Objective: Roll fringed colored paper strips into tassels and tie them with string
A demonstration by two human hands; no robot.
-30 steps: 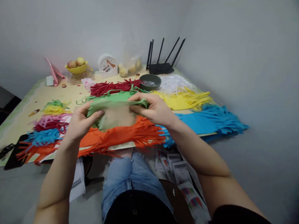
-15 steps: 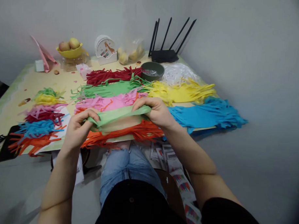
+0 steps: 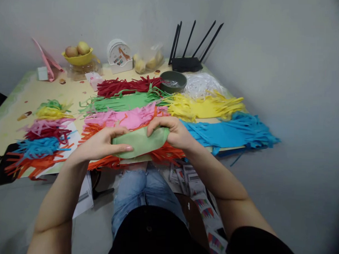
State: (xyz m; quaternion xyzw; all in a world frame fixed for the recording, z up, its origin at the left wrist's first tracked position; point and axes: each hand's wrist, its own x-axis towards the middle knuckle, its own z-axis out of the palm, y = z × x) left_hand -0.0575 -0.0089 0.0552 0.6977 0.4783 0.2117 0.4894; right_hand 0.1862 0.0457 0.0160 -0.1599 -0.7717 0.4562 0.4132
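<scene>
A pale green piece of thin, fabric-like sheet (image 3: pixel 141 141) is stretched between both hands above the table's front edge. My left hand (image 3: pixel 109 141) pinches its left end, thumb lying across the front. At the right end, my right hand (image 3: pixel 168 131) grips it with bent fingers. Beneath them lie orange fringed strips (image 3: pixel 168 153), partly hidden by the hands and the green piece. Just behind is a pink fringed bundle (image 3: pixel 131 117), then a green one (image 3: pixel 128 101) and a dark red one (image 3: pixel 126 86). A blue fringed bundle (image 3: pixel 227 132) lies right of my right hand.
Yellow strips (image 3: pixel 206 106), a dark bowl (image 3: pixel 173 82), white shredded material (image 3: pixel 204 85) and a black router (image 3: pixel 187 64) stand toward the back right. Small coloured bundles (image 3: pixel 43 146) and a black phone-like slab (image 3: pixel 6 169) are at left. A yellow fruit bowl (image 3: pixel 79 59) sits behind.
The green piece was a narrow, taut band and now shows a broader, flatter face. My left hand has turned, its thumb now over the front, and moved right toward my right hand.
</scene>
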